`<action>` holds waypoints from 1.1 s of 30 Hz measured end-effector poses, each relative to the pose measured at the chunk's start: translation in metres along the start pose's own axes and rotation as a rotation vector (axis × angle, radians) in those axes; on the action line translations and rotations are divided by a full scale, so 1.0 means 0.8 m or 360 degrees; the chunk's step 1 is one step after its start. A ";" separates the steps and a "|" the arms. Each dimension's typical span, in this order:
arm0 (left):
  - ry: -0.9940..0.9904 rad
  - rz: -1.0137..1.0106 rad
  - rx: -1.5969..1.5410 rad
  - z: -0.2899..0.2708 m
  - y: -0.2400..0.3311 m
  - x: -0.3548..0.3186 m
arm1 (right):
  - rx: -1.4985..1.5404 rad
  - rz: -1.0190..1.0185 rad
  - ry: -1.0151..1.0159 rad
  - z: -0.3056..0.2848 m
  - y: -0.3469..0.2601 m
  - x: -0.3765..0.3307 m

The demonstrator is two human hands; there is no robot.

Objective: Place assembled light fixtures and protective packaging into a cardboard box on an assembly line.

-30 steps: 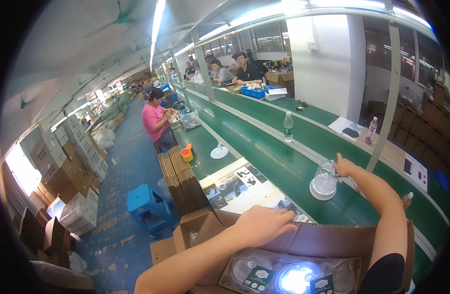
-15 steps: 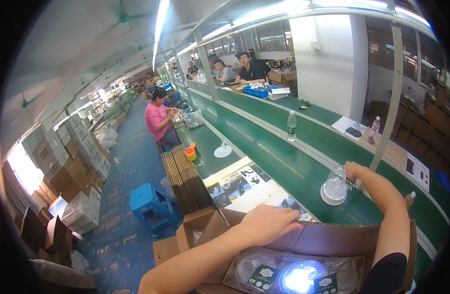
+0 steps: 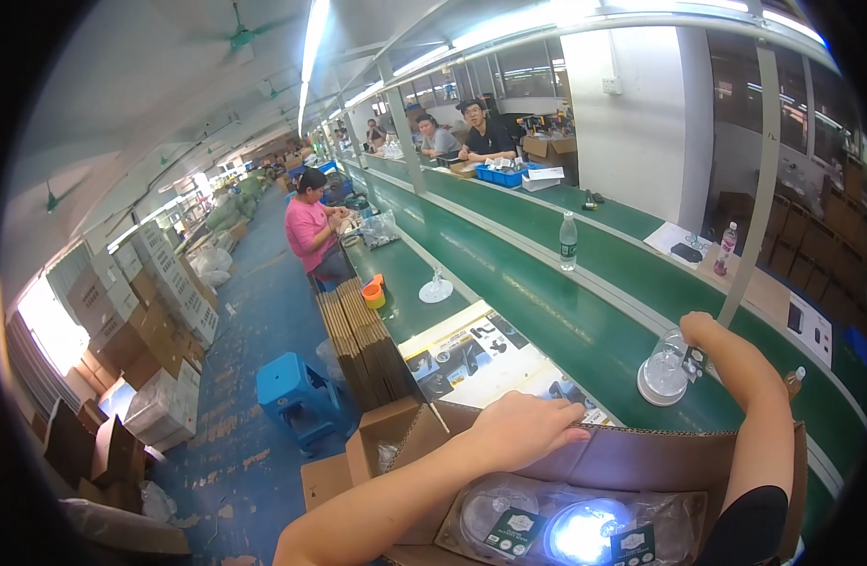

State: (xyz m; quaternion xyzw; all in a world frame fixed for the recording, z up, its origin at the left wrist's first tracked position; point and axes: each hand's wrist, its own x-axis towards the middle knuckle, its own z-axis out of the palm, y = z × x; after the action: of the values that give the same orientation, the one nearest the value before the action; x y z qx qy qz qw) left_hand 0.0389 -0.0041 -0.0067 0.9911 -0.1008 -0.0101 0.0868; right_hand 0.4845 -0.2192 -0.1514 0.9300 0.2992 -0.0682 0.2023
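Note:
My left hand lies palm down over the far wall of an open cardboard carton, fingers stretched out and holding nothing. My right hand reaches past the carton to the green belt, closed at the narrow end of a clear bulb-shaped lamp. That lamp is tilted, its wide white base facing me and a dark green tag beside the hand. Its far fingers are hidden. Inside the carton lie similar clear lamps with dark green tags; one lamp glows bright white.
Flattened cartons stand left of a printed sheet. Beyond are an orange tape roll, a clear piece with a round base and a water bottle. A blue stool stands on the floor. Co-workers sit farther along.
My right hand and the lamp have shifted slightly right and toward me. My left hand stays on the carton wall. The whole view has moved a little.

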 end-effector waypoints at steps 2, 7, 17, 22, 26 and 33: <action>0.0012 0.0005 0.0003 0.004 -0.002 0.000 | -0.0154 -0.0006 -0.0040 0.001 0.000 -0.002; 0.0033 0.0018 0.0014 0.004 -0.001 -0.003 | -0.0336 -0.0119 0.0022 -0.004 -0.004 -0.011; 0.0064 0.0051 0.0019 0.008 -0.005 -0.002 | -0.0527 -0.0287 0.0388 -0.161 -0.052 -0.098; 0.0045 0.0070 0.0043 0.007 -0.003 -0.005 | -0.0210 -0.0355 0.0849 -0.202 -0.055 -0.204; 0.0024 0.0026 0.0065 0.008 -0.003 -0.008 | 0.0143 -0.0339 0.1180 -0.198 -0.042 -0.257; 0.0082 0.0044 0.0045 0.010 -0.002 -0.011 | 0.0073 -0.0386 0.0968 -0.148 -0.034 -0.304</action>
State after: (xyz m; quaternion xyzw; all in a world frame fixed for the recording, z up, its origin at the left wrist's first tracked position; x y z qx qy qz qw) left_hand 0.0306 -0.0026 -0.0152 0.9907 -0.1122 0.0179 0.0754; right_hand 0.2718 -0.2789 0.0075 0.8696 0.4529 0.1823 0.0732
